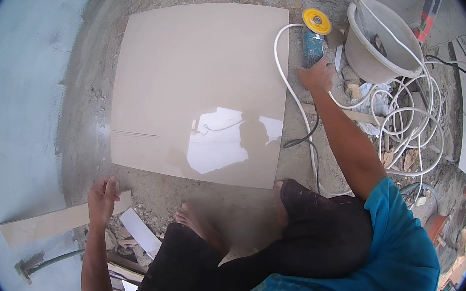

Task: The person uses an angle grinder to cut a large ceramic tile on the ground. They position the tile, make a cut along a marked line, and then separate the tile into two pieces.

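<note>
A large beige square tile (195, 69) lies on the dusty floor before me, with a grey line near its left edge and glossy reflections. At upper right my right hand (318, 75) grips the blue angle grinder (312, 47) by its body; its yellow disc (316, 21) faces up beside the tile's right edge. My left hand (102, 196) is off the tile's lower-left corner, over a narrow tile strip (40, 222), fingers curled; whatever they may hold is hidden. My bare feet are near the tile's lower edge.
A grey bucket (363, 56) stands at upper right, beside a coiled white cable (408, 120) and a red level (429, 2). A pale wall (5, 114) runs along the left. Tile offcuts (139, 231), rubble and a grey pipe (56, 259) lie around my legs.
</note>
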Tool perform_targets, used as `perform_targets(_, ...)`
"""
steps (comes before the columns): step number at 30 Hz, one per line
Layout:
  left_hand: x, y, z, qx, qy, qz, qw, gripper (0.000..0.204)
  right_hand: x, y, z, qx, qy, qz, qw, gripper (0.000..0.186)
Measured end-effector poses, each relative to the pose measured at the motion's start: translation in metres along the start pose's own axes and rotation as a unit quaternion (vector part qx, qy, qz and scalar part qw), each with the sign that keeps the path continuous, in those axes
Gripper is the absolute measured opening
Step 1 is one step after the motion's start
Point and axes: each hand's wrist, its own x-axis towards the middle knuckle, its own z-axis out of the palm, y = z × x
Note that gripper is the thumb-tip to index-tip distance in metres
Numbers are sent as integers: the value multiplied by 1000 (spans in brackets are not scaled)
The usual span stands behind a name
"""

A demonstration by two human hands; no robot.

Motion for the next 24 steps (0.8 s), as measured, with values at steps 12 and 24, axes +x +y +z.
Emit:
perform_targets(12, 194, -165, 21, 89, 180, -38, 979, 57, -24, -4, -12, -13, 251, -179, 951, 83)
perform_targets(24, 257, -156, 58, -1, 125, -115, 985, 85, -128, 9, 58, 162, -99, -72, 979, 57)
